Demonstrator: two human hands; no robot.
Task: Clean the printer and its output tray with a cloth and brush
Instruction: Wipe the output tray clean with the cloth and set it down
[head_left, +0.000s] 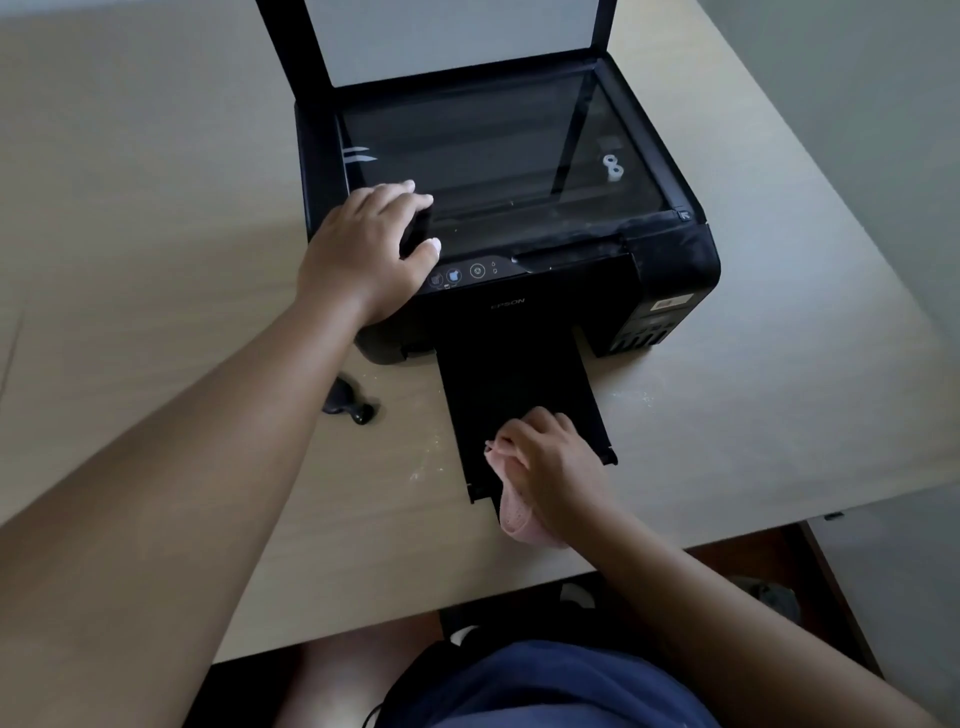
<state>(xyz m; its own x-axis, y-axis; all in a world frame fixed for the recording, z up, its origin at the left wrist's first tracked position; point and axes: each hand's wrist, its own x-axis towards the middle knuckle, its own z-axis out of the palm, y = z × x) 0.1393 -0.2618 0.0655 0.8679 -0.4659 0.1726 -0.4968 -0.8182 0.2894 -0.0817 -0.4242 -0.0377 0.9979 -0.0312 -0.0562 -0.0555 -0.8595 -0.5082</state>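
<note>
Two hands work at a black Epson printer (670, 260) that stands on a pale wooden table (156, 182). The scanner lid (457, 36) is raised upright at the far side, so the scanner glass (493, 156) lies uncovered. Pale dust shows along the front edge of the glass frame.

The left hand (363, 249) rests on the front left corner of the printer, just beside the row of control buttons (467, 273). Its fingers are nearly straight and a little spread, flat on the frame and on the edge of the glass; they grip nothing.

The output tray (498, 395) is pulled out from the front of the printer toward the person and lies over the table. The right hand (545, 457) is on the near end of this tray. Its fingers are curled round a pink cloth (514, 514), which is bunched under the palm and hangs out over the near edge of the tray.

A small black tool (348, 402) lies on the table left of the tray, partly hidden by the left forearm; I cannot tell if it is the brush. Some white specks lie on the table near it.
</note>
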